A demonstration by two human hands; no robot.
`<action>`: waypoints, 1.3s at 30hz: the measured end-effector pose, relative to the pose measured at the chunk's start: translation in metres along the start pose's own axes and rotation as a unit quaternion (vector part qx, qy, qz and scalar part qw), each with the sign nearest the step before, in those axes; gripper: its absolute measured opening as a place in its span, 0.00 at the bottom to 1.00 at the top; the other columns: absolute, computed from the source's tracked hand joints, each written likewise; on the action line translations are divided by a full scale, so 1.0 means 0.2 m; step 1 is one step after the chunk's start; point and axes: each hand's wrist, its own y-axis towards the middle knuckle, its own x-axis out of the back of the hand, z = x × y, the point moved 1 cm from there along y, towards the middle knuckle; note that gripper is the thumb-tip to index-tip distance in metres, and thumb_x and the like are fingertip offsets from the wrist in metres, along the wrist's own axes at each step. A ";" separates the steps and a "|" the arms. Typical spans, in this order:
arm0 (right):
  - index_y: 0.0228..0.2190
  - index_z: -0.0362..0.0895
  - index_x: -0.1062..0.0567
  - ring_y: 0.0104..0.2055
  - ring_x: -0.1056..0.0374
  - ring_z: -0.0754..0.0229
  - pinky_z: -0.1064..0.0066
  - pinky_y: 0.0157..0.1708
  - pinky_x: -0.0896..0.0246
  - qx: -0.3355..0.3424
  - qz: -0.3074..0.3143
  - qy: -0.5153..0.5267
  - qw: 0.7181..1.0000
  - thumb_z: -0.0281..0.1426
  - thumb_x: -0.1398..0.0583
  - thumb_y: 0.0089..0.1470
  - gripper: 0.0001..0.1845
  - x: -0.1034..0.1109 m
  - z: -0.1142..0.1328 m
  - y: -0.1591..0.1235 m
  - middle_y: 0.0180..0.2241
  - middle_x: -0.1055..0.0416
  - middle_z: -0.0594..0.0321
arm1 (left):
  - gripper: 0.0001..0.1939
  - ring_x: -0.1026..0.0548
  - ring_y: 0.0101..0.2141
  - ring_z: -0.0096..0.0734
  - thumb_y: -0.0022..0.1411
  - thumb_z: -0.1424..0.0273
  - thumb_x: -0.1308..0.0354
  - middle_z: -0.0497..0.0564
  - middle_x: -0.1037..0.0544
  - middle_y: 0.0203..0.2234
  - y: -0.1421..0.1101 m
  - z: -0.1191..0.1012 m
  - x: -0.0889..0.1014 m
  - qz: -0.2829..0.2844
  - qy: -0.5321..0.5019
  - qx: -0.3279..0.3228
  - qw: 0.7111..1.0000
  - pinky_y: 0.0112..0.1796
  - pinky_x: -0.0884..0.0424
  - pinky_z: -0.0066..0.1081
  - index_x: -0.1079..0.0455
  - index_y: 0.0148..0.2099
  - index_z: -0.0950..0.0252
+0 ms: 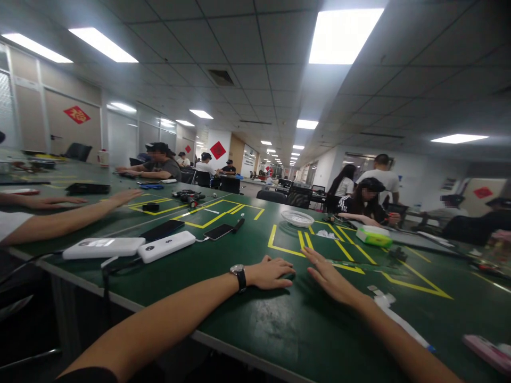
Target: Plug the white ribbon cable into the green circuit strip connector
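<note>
**Head view: both hands flat on the green table, nothing held**

At the far left a co-worker's forearm [59, 221] lies along the table [247, 330], apart from the wearer's own arms. Next come two white power banks [104, 248] side by side at the table edge, with a dark phone [218, 231] on a cable just behind them.

The left hand [271, 273], with a wristwatch [239, 276] on its wrist, rests palm down, fingers loosely bent and gripping nothing. Just beside it the right hand [329, 276] lies flat with its fingers spread and released, also empty. Their fingertips stop at the near edge of a yellow tape outline [279, 249]. A white mesh bowl [297, 217] sits at the far side of that outline, well apart from both hands.

Further right are a green-and-white box [374, 235], some white paper scraps [382, 300] close to the right forearm, and a pink object [485, 351] at the corner.

I judge this a resting pose, with no handling begun. Taking hold of anything would call for a reach forward first.
</note>
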 end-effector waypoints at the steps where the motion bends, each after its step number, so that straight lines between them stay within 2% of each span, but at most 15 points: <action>1: 0.65 0.48 0.50 0.69 0.62 0.53 0.54 0.66 0.64 0.035 0.018 0.016 0.999 0.45 0.56 0.64 0.31 -0.02 0.09 0.01 0.68 0.59 0.58 | 0.25 0.40 0.59 0.49 0.69 0.53 0.55 0.59 0.38 0.61 0.00 0.00 0.00 0.007 0.000 -0.012 1.000 0.51 0.44 0.48 0.40 0.62 0.59; 4: 0.65 0.48 0.53 0.68 0.61 0.51 0.54 0.66 0.64 0.107 0.087 0.053 0.989 0.45 0.50 0.63 0.34 -0.08 0.29 0.02 0.68 0.59 0.56 | 0.23 0.38 0.58 0.49 0.70 0.56 0.53 0.59 0.36 0.60 -0.01 -0.01 -0.02 0.023 0.002 -0.046 0.999 0.53 0.48 0.48 0.39 0.61 0.60; 7: 0.66 0.47 0.54 0.68 0.59 0.51 0.54 0.66 0.62 0.112 0.093 0.072 0.987 0.44 0.47 0.61 0.37 -0.10 0.37 0.01 0.67 0.57 0.54 | 0.22 0.37 0.57 0.48 0.70 0.57 0.54 0.55 0.37 0.61 -0.02 -0.01 -0.02 0.019 -0.003 -0.058 0.998 0.54 0.49 0.47 0.41 0.63 0.56; 12: 0.65 0.47 0.51 0.67 0.56 0.52 0.53 0.65 0.61 0.129 0.081 0.098 0.983 0.39 0.48 0.63 0.33 -0.07 0.35 0.00 0.66 0.53 0.53 | 0.20 0.34 0.54 0.47 0.70 0.56 0.54 0.56 0.30 0.55 -0.02 -0.01 -0.02 0.030 0.005 -0.044 0.999 0.54 0.48 0.45 0.36 0.58 0.58; 19: 0.65 0.47 0.51 0.67 0.55 0.54 0.55 0.65 0.60 0.140 0.072 0.096 0.983 0.37 0.47 0.62 0.33 -0.08 0.35 0.00 0.66 0.52 0.54 | 0.18 0.33 0.53 0.45 0.70 0.57 0.54 0.55 0.28 0.53 -0.02 -0.02 -0.02 0.028 0.001 -0.043 0.999 0.53 0.47 0.44 0.33 0.54 0.58; 35: 0.64 0.48 0.49 0.66 0.54 0.53 0.56 0.64 0.59 0.147 0.085 0.106 0.980 0.39 0.47 0.62 0.33 -0.05 0.34 0.02 0.65 0.51 0.54 | 0.18 0.32 0.53 0.44 0.70 0.58 0.54 0.57 0.28 0.53 -0.01 -0.02 -0.03 0.031 0.019 -0.039 0.999 0.53 0.46 0.44 0.34 0.55 0.60; 37: 0.64 0.48 0.48 0.66 0.53 0.53 0.57 0.64 0.58 0.150 0.091 0.104 0.979 0.40 0.46 0.62 0.33 -0.05 0.32 0.02 0.66 0.51 0.55 | 0.19 0.33 0.54 0.45 0.70 0.57 0.54 0.57 0.29 0.54 -0.01 -0.02 -0.02 0.032 0.013 -0.041 0.999 0.53 0.46 0.45 0.35 0.57 0.60; 39: 0.63 0.47 0.45 0.65 0.51 0.53 0.57 0.64 0.57 0.128 0.087 0.088 0.984 0.42 0.47 0.62 0.31 -0.04 0.24 0.04 0.65 0.49 0.55 | 0.22 0.37 0.57 0.47 0.70 0.55 0.54 0.58 0.34 0.58 -0.01 -0.03 -0.01 0.028 0.008 -0.048 0.998 0.52 0.45 0.46 0.38 0.60 0.59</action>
